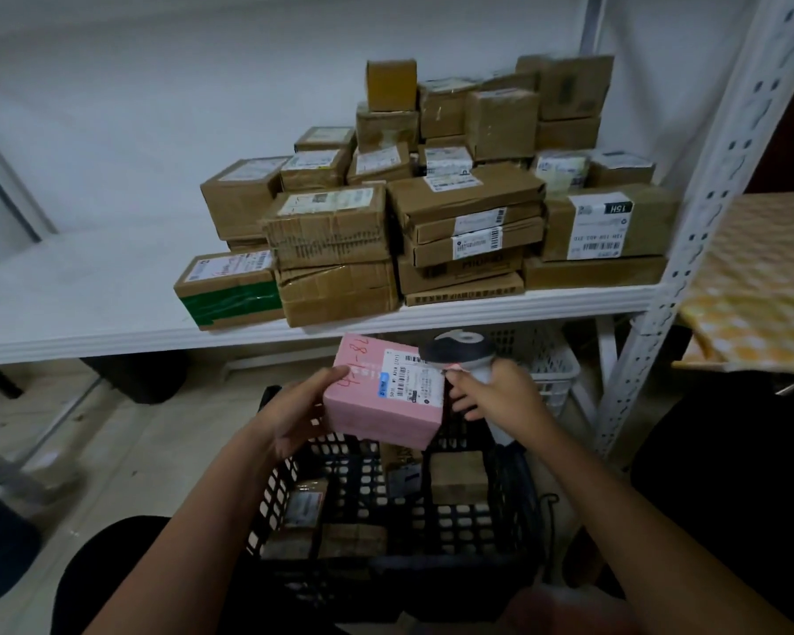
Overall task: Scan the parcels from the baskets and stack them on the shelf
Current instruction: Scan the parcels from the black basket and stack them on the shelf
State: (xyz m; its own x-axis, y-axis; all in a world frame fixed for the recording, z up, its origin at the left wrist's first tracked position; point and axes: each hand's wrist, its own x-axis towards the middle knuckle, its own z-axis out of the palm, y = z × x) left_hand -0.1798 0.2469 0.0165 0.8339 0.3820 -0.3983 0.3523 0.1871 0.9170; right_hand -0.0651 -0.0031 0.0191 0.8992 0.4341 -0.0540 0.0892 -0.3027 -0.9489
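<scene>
Two hands busy: left hand [294, 417] grasps pink parcel [386, 396]; right hand [491, 391] grip clenched round scanner [464, 355] touching label.

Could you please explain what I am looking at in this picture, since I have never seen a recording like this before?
There is no machine here: a person wears a camera on the head, so the single picture looks forward and down at their own two bare hands. The left hand holds a pink parcel with a white shipping label. The right hand grips a handheld scanner aimed at that label. Below the hands sits a black basket with a few brown parcels inside, and a white basket stands behind it. Above, a white shelf carries a stack of cardboard parcels, most with labels.
</scene>
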